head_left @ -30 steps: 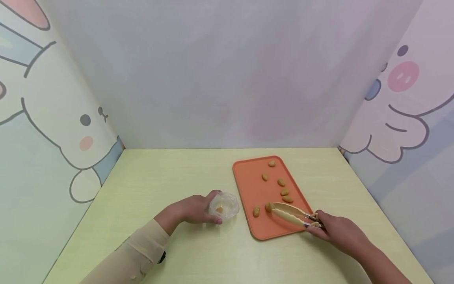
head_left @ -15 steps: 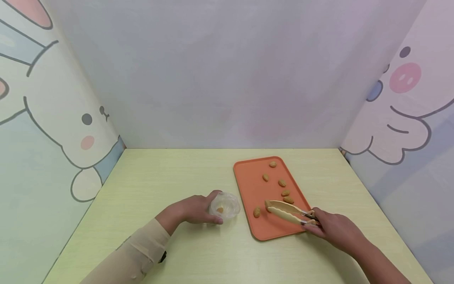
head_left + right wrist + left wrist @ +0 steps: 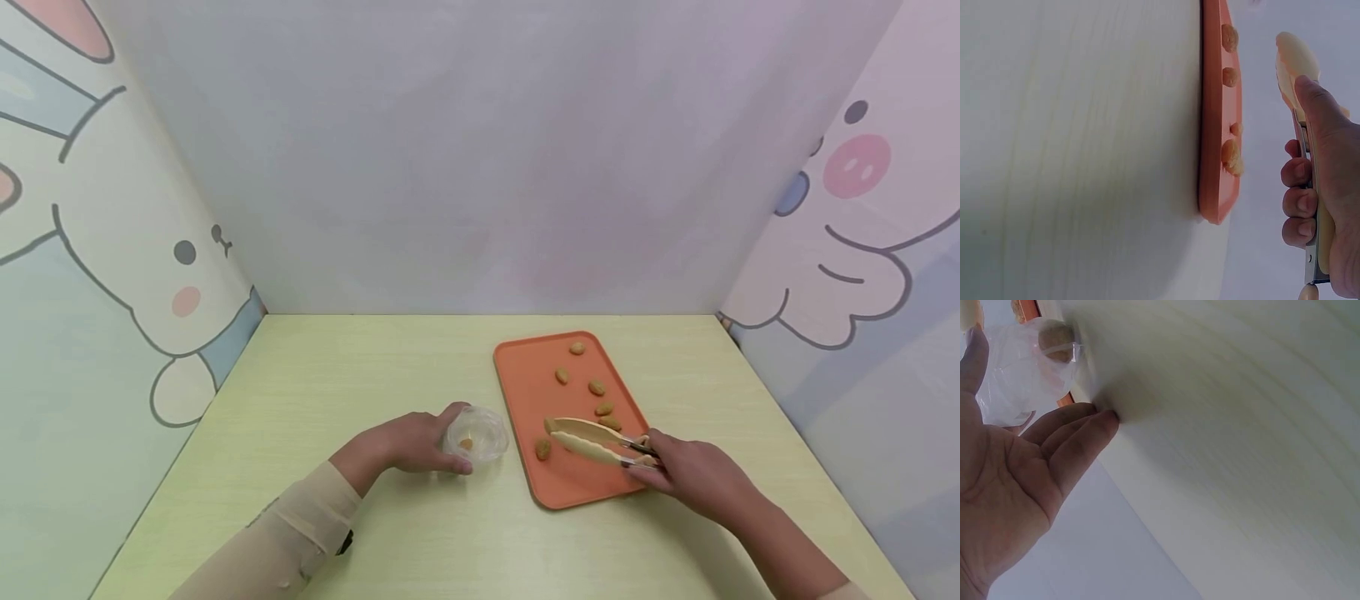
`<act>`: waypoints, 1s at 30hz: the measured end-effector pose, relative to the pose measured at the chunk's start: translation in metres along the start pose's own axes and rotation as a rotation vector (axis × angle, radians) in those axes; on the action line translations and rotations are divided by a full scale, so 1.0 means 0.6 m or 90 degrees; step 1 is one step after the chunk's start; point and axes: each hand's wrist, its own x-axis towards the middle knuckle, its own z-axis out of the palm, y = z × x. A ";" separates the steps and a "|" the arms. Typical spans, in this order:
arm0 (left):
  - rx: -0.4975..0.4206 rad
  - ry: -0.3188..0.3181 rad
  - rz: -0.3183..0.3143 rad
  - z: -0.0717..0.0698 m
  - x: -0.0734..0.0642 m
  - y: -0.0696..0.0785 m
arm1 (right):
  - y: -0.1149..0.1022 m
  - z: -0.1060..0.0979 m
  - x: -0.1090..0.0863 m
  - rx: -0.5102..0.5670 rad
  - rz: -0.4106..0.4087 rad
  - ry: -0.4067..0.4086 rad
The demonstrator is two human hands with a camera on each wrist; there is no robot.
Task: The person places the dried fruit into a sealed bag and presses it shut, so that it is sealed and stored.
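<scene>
My left hand (image 3: 422, 440) holds a clear plastic cup (image 3: 487, 437) on the table, with its thumb on one side and fingers on the other. One small brown oval piece (image 3: 1057, 341) lies inside near the cup's bottom. My right hand (image 3: 693, 473) grips a pair of tongs (image 3: 1310, 137) with cream scalloped tips and metal arms. Between the tips in the head view is a brown lump (image 3: 551, 426), held above the orange tray (image 3: 528, 375). In the right wrist view the tips hide that lump. Several similar brown pieces (image 3: 596, 387) lie scattered on the tray.
The pale yellow wooden table (image 3: 360, 358) spreads around the tray and cup. A plain back wall (image 3: 480, 167) and side walls with cartoon animals enclose it. The tray's low raised rim (image 3: 1211, 125) faces the right wrist camera.
My right hand has moved the tongs left and slightly up, lifting one brown piece off the tray toward the cup. My left hand and the cup stay in place.
</scene>
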 end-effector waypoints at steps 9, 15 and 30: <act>0.001 0.001 0.000 0.002 0.001 -0.001 | -0.024 -0.002 0.018 0.015 -0.025 0.009; 0.000 -0.001 0.005 0.002 0.001 0.001 | -0.042 -0.004 0.036 0.007 -0.049 0.003; -0.003 0.001 0.001 0.000 -0.001 0.003 | -0.067 -0.010 0.076 -0.018 -0.124 0.022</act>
